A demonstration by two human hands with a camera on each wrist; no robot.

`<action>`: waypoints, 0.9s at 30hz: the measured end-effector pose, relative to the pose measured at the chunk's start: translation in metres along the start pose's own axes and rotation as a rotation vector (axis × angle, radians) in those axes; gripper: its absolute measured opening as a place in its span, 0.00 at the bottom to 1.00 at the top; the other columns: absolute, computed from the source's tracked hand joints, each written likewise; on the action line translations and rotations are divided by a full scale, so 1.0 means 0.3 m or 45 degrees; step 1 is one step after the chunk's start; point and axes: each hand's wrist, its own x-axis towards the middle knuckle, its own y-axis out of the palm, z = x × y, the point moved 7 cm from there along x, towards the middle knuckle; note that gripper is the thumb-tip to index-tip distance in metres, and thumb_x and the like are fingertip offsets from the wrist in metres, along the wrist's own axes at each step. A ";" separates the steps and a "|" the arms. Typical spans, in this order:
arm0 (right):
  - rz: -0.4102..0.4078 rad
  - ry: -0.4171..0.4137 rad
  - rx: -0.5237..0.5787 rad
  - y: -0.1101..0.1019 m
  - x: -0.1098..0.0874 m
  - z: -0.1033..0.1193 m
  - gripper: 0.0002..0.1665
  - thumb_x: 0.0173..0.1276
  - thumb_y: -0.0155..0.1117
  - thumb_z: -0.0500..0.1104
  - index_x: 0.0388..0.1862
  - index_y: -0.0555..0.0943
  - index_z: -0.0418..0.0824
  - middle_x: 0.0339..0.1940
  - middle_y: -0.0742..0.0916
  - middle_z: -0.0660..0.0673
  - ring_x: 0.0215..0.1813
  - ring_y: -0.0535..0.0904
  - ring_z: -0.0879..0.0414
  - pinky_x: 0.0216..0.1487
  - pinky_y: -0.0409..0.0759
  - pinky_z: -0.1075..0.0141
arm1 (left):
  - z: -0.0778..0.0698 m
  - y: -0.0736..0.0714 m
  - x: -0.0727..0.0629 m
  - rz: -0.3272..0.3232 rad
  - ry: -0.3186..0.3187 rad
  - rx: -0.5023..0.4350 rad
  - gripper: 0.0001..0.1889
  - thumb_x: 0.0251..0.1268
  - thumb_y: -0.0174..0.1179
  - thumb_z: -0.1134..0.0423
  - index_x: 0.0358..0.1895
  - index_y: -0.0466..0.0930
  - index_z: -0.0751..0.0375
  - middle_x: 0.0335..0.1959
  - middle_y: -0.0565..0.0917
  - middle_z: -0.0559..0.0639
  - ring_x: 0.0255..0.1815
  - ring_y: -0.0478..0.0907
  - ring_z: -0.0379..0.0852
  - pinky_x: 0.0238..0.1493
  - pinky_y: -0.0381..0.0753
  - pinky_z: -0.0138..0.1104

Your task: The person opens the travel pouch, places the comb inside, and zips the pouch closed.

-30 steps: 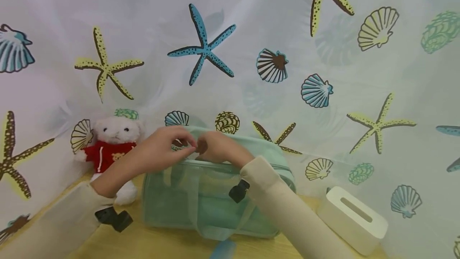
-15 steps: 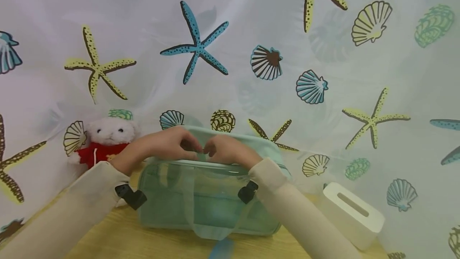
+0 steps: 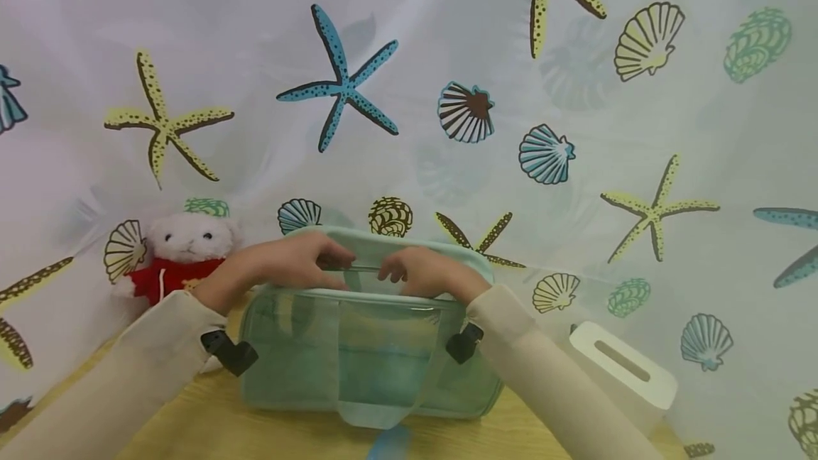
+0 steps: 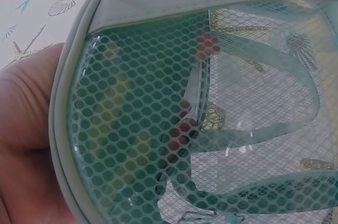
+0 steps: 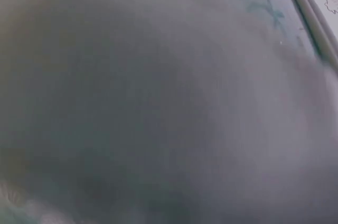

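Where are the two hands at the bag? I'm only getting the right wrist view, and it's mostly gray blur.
Observer: The head view shows the left hand and right hand at the top of the green bag, with a gap between them.
Operator: What's beside the bag on the left hand's side?
Observer: A white plush bear in a red top.
Operator: And on the other side?
Observer: A white box with a long slot in its top.

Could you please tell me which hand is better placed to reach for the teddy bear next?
Probably the left: the left hand is at the opening of the mint-green bag on the side nearer the white teddy bear, while the right hand is farther across.
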 end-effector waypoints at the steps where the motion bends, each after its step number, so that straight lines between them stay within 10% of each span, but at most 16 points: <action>1: 0.021 0.014 -0.006 0.001 -0.009 -0.008 0.25 0.70 0.69 0.44 0.65 0.80 0.40 0.63 0.85 0.38 0.66 0.81 0.43 0.66 0.80 0.53 | 0.001 0.001 0.000 0.001 0.002 0.006 0.32 0.71 0.65 0.57 0.71 0.70 0.73 0.70 0.77 0.68 0.71 0.76 0.64 0.69 0.77 0.54; 27: 0.105 0.188 0.023 -0.001 -0.212 -0.195 0.39 0.66 0.74 0.51 0.74 0.73 0.46 0.74 0.76 0.38 0.76 0.72 0.42 0.71 0.77 0.46 | -0.010 0.021 -0.004 0.073 0.048 0.009 0.35 0.71 0.65 0.54 0.72 0.68 0.73 0.72 0.74 0.67 0.75 0.69 0.67 0.72 0.72 0.57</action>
